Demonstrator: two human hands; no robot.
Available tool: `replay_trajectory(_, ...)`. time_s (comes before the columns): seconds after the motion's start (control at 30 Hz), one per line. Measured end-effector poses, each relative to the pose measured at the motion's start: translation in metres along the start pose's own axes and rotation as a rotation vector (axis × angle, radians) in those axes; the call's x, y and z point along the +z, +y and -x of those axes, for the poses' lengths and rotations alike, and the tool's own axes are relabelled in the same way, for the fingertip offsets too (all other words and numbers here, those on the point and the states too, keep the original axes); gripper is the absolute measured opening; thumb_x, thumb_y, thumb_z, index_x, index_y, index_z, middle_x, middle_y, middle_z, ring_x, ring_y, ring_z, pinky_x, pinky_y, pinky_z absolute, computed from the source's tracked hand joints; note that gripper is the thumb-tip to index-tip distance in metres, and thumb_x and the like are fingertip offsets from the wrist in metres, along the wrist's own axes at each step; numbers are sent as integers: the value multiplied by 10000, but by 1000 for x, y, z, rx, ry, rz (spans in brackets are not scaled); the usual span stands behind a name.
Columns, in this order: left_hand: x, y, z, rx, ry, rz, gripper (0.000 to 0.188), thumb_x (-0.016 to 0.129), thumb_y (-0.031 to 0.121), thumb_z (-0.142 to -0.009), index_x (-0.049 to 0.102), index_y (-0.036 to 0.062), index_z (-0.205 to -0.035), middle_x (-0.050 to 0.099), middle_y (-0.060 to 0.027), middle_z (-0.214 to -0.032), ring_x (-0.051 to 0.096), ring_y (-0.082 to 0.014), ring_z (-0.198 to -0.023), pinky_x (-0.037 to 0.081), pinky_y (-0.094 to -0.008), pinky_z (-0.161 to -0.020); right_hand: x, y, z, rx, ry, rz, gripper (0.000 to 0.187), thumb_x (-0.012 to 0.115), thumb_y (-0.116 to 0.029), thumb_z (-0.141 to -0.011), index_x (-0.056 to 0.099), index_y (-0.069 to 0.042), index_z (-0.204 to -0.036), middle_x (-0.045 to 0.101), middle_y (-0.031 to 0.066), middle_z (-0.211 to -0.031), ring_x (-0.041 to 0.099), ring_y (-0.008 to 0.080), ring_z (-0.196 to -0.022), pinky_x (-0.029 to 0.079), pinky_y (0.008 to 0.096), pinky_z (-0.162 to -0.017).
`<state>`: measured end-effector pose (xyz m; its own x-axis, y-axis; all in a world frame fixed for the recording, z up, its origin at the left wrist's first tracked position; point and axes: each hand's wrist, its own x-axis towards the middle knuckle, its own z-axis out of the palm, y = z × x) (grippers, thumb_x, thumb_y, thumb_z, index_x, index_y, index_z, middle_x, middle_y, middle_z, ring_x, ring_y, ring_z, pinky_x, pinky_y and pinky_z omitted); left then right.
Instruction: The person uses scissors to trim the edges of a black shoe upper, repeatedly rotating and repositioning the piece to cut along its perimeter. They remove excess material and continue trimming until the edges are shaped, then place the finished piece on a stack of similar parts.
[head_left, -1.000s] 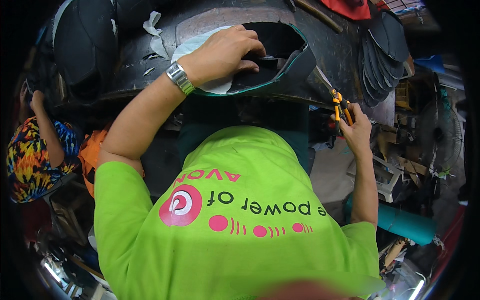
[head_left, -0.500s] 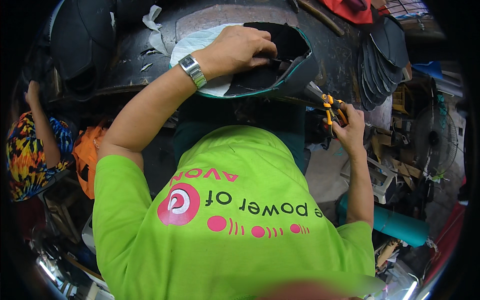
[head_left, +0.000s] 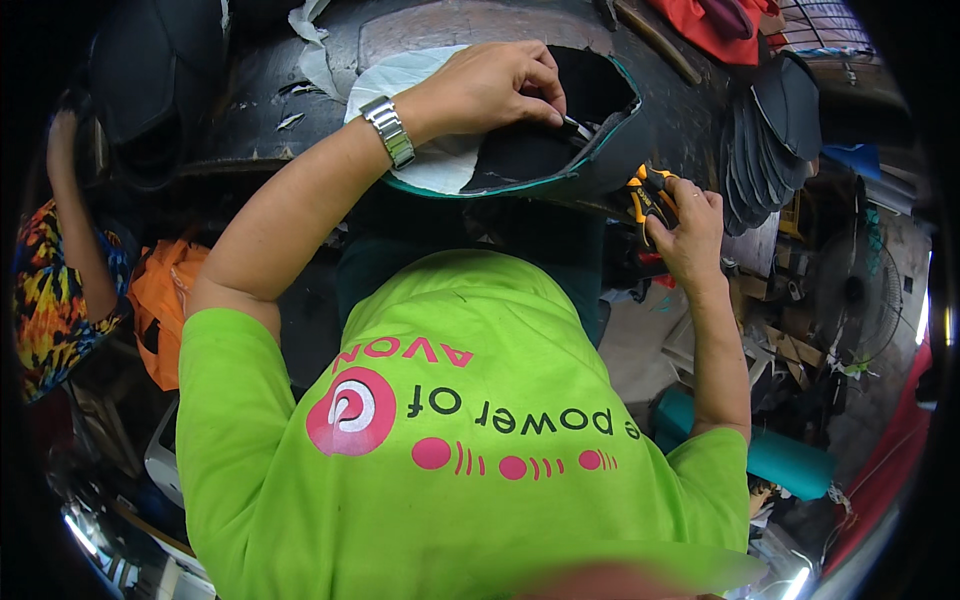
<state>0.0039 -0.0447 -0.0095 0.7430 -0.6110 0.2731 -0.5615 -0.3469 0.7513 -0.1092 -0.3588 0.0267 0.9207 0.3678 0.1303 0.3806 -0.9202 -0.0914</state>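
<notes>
A rounded black fabric piece [head_left: 613, 168] with green edging lies at the front of the dark workbench, its hollow facing up. White material [head_left: 440, 178] lines its left part. My left hand [head_left: 500, 88], a metal watch on the wrist, reaches over the hollow. Its thumb and fingers pinch together at a small pale strip [head_left: 577, 127] by the inner right wall. To the right of the piece, my right hand [head_left: 688, 232] is wrapped around orange-and-black-handled pliers [head_left: 645, 192]. The jaws of the pliers are hard to make out beside the piece's right edge.
Stacked black curved panels [head_left: 770, 150] stand at the bench's right, a red cloth [head_left: 708, 28] behind them. A large black padded form [head_left: 155, 85] and torn white scraps [head_left: 315, 50] lie left. Another person's arm [head_left: 80, 220] is at far left, near an orange bag [head_left: 165, 305]. A fan [head_left: 855, 290] stands right.
My left hand has shifted slightly right, and a pale strip now shows at its fingertips. The pliers have turned and drawn closer to the piece's right edge; their blades no longer show clearly.
</notes>
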Motion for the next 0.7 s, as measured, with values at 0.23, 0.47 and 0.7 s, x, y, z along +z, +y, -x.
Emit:
replay_trajectory(0.23, 6, -8, -17, -180, -90, 137, 172, 801, 297, -797, 814, 163, -903, 727, -27, -931, 673, -194, -816, 503, -340, -740, -21, -3, -21, -134, -127, 137, 435, 797, -128, -680, 551, -63, -1033, 651, 101, -921, 620, 291, -872, 396, 404, -811)
replay_trajectory(0.47, 6, -12, -26, -255, -138, 192, 195, 818, 298, -774, 818, 164, -915, 765, -38, -869, 688, -151, -811, 508, -311, -736, -26, -8, -19, 12, -294, -44, 337, 751, -88, -689, 511, -52, -923, 599, 135, -828, 481, 360, -717, 410, 414, -721)
replay_trajectory(0.7, 3, -8, -26, -295, -159, 190, 201, 819, 286, -773, 816, 146, -917, 769, -41, -887, 693, -139, -823, 513, -302, -761, -25, -11, -16, -20, -265, 46, 319, 765, -128, -711, 520, -78, -910, 613, 110, -767, 578, 327, -730, 390, 387, -747)
